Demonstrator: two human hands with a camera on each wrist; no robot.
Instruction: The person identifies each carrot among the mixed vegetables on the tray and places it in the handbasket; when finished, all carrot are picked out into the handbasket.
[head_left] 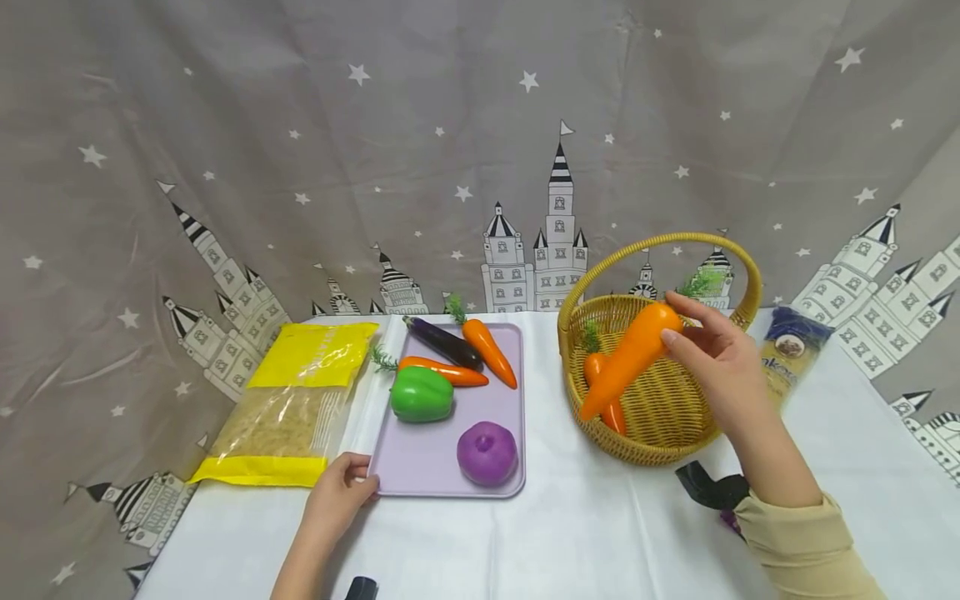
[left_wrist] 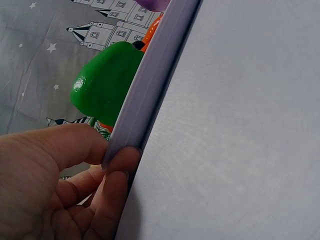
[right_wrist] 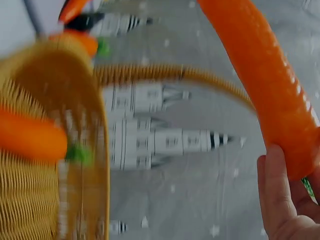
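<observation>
My right hand [head_left: 720, 367] holds a large toy carrot [head_left: 632, 357] by its thick leafy end, above a wicker basket [head_left: 667, 417]. A smaller carrot [head_left: 613, 415] lies inside the basket. My left hand [head_left: 339, 492] pinches the near left corner of a lilac tray [head_left: 420, 475], thumb on the rim and fingers beneath, as the left wrist view shows. On that tray lie an eggplant [head_left: 444, 342], two carrots, one of them upper right [head_left: 491, 353], a green bell pepper [head_left: 422, 395] and a round purple vegetable [head_left: 487, 454], perhaps an onion.
A yellow-and-clear bag [head_left: 288, 408] lies left of the tray. Behind the basket at the right is another packet [head_left: 791, 350], partly hidden by my right hand. The basket's tall handle [head_left: 660, 240] arches over it. A grey printed curtain [head_left: 450, 167] hangs behind the white table.
</observation>
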